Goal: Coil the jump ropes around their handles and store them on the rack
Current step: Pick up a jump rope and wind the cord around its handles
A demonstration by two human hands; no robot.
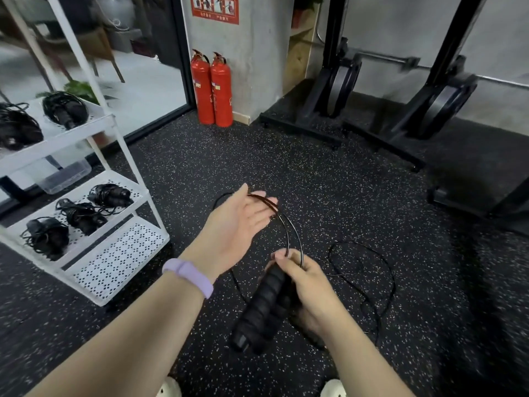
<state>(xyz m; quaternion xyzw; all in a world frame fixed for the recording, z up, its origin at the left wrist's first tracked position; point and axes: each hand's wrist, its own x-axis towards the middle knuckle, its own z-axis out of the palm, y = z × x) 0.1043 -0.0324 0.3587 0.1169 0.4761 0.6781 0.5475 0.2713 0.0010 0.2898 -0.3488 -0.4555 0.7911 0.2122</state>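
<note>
My right hand (pixel 309 285) grips the black ribbed jump rope handles (pixel 262 305), held together and tilted down to the left. The thin black rope (pixel 294 233) arcs up from the handles and lies across the straight fingers of my left hand (pixel 240 222), palm up. The remaining rope (pixel 372 270) trails in loose loops on the floor to the right. The white rack (pixel 114 262) stands at the left, with coiled ropes on its top shelf (pixel 65 110) and several on the middle shelf (pixel 83 213).
Two red fire extinguishers (pixel 213 87) stand against the concrete pillar. Black gym machines (pixel 400 110) occupy the back right. A clear plastic box (pixel 64 177) sits behind the rack. The rack's bottom perforated shelf (pixel 123 256) holds nothing. The floor is speckled black rubber.
</note>
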